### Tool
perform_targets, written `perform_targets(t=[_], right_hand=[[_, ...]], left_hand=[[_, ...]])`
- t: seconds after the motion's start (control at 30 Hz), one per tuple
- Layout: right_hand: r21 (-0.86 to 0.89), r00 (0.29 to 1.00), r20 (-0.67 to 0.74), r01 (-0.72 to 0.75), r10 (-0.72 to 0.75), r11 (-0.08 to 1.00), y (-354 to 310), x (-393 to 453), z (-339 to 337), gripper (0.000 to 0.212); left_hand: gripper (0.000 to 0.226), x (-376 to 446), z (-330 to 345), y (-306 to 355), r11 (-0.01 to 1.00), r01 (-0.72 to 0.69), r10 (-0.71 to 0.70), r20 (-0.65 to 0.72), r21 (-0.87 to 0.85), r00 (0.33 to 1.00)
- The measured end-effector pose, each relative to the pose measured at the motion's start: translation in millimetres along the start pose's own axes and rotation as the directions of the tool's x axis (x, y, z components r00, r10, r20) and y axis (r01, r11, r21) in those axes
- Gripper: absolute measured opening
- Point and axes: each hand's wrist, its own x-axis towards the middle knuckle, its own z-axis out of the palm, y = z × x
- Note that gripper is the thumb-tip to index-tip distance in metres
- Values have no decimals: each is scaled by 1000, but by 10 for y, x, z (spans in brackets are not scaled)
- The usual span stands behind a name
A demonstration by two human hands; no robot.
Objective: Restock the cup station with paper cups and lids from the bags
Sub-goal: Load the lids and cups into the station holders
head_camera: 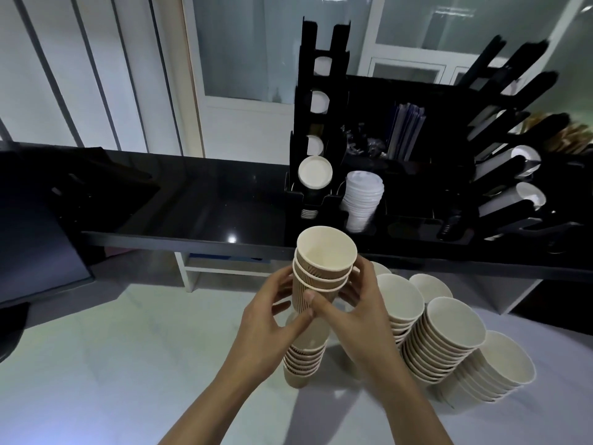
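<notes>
Both hands hold a short stack of three brown ribbed paper cups (324, 264) lifted just in front of the black counter. My left hand (272, 319) grips it from the left, and my right hand (353, 313) curls round it from the right. Directly beneath them a taller stack of the same cups (305, 358) stands on the white table. More cup stacks (446, 342) lean to the right. The black cup station (324, 107) stands on the counter with cups in its left column and a stack of white lids (362, 197) beside it.
A dark monitor (38, 245) stands at the left. The glossy black counter (199, 203) runs across the middle. Black slanted dispenser tubes (507, 175) with white cups fill the right. Straws and sachets (404, 133) sit behind the lids.
</notes>
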Motion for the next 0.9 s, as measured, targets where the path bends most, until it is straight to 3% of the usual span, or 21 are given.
perform_targets(t=[0.37,0.63,0.9], right_hand=[[60,994,-21,111,-110,992,-325,224,-100,63],[74,980,-11,198,-197,977,-563,429,-173,76],[19,936,-121,335,-330,942,-915,828,-222,51]], left_hand=[[65,295,-10,408,992,-70,67,-31,-109,997],[63,609,-13,727,981,-144,135,-71,-128,988],[52,945,-88,1183,952,-304,296,-142,-36,945]])
